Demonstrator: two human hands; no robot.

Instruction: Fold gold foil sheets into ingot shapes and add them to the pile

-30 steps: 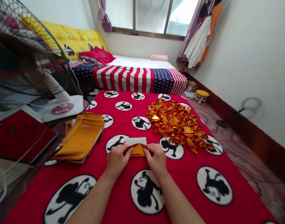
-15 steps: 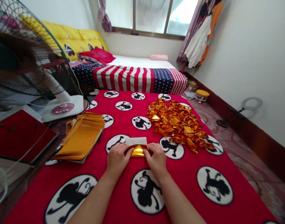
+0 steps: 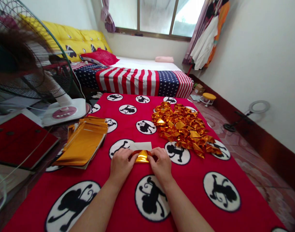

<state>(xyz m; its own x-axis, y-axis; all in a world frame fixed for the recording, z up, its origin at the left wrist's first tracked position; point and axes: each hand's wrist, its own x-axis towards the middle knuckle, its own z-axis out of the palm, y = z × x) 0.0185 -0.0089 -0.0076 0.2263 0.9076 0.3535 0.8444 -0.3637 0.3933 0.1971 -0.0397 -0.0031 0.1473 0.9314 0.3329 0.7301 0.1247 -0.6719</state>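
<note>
A sheet of gold foil paper [image 3: 142, 156] lies partly rolled or folded on the red cloth, its pale backing showing along the far edge. My left hand [image 3: 123, 162] pinches its left end between thumb and fingers. On the other end, my right hand [image 3: 161, 162] grips it the same way. To the left sits a stack of flat gold foil sheets [image 3: 82, 141]. At the right is a heap of folded gold foil pieces [image 3: 182, 127], shiny and crumpled together.
The red cloth [image 3: 186, 193] with black monkey prints covers the surface under my hands. A fan [image 3: 62, 111] stands at the left, its blades blurred. Beyond are a bed [image 3: 137, 80], a yellow stool [image 3: 209, 96] and a ring light [image 3: 259, 105] by the right wall.
Both hands keep hold of the foil paper's ends in almost the same place. The foil's near face looks slightly more bent at its corners.
</note>
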